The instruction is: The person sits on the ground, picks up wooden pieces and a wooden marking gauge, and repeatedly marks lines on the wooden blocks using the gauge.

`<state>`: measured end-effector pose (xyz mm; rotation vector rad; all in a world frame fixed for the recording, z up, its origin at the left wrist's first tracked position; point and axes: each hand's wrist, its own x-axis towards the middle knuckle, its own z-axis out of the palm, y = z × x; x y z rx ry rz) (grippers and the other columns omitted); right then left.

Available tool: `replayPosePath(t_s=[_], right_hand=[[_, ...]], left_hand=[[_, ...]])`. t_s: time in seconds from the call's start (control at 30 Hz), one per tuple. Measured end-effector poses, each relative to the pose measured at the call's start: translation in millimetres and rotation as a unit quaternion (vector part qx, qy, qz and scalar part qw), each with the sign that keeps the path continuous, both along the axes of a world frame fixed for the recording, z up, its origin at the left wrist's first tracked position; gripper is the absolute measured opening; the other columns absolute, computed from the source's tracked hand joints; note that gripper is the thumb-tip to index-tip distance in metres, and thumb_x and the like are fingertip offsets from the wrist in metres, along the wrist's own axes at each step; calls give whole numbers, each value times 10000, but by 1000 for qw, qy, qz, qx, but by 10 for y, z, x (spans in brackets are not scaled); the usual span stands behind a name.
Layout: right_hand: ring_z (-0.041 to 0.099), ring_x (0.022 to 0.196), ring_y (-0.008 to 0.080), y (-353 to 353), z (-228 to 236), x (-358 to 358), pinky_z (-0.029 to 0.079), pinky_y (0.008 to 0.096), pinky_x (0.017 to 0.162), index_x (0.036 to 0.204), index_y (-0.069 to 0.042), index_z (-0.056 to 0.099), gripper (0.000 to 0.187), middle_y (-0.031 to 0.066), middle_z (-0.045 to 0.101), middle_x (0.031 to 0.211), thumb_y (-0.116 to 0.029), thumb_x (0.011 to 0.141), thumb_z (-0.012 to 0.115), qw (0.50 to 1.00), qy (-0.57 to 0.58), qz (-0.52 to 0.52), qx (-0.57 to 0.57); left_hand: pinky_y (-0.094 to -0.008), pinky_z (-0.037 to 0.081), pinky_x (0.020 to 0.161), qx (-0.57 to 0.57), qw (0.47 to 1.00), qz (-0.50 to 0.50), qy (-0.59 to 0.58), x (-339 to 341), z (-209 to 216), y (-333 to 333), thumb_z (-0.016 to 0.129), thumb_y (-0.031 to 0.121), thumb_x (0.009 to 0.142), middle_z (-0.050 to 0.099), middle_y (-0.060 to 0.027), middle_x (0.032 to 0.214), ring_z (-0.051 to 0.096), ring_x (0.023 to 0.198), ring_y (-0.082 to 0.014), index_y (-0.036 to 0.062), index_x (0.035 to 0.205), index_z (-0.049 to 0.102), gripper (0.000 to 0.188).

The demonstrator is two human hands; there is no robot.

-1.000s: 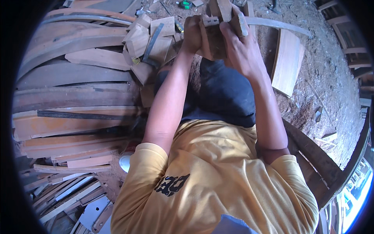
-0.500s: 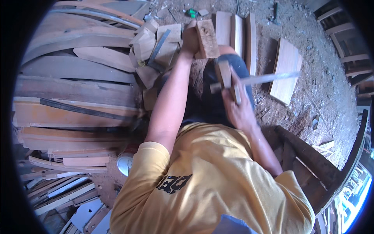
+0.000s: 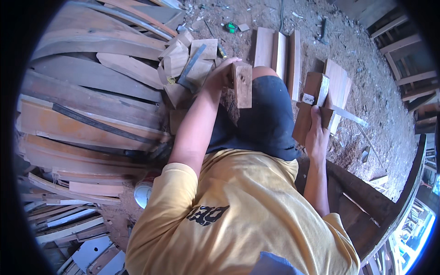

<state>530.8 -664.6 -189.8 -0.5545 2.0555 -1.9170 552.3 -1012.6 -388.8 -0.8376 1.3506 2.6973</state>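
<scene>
My left hand is closed on a rough rectangular wooden block, which stands out over my thighs with one narrow face toward me. Out to the right, beside my knee, my right hand grips a wooden-bodied tool from its near side, thumb laid along it. A flat, pale metal strip crosses this tool and juts out to the right. Its exact kind I cannot make out. Part of the left fingers is hidden behind the block.
Curved planks are stacked along the left. Small wood offcuts lie by my left forearm. Shaped boards rest ahead on the dusty ground, with a green object beyond. A dark wooden frame stands at my right, a round can at my left.
My right hand has swung outward to the right with the wooden tool, away from the block. The block in my left hand has tipped and sits slightly lower in view.
</scene>
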Motion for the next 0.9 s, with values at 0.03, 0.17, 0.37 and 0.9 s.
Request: replayPosePath(t_s=[0.03,0.17,0.37,0.9], right_hand=[[337,1566,254,22,2,-21,221,410,1298,1704,-45,249,625,164,371,1692,-155,1139,495,1000,6,-14,9],[388,1530,247,-69,51,78,262,410,1281,1699,-41,260,614,163,415,1656,-170,1145,491,1000,3,-1,22],[448,1475,232,55,61,-42,322,403,1248,1689,-37,279,600,150,461,1609,-184,1148,491,999,-32,-13,-21],[432,1483,232,-566,127,119,320,368,1244,1702,-50,269,662,163,460,1622,-8,1078,485,992,-31,124,-8]], left_hand=[[-502,586,842,-35,999,22,13,-21,289,179,647,543,963,766,-121,1046,734,931,-304,96,1093,748,476],[-497,582,933,-128,985,116,3,223,562,-361,751,410,908,703,-177,1250,673,1184,-257,45,1475,543,706],[-441,508,1121,-380,906,55,178,169,1517,-127,952,365,765,527,-212,1461,578,1329,-316,13,1634,199,1203],[-514,281,1308,-614,754,-150,180,617,863,521,1076,528,464,221,-223,1663,251,1580,-414,56,1671,-16,1695]])
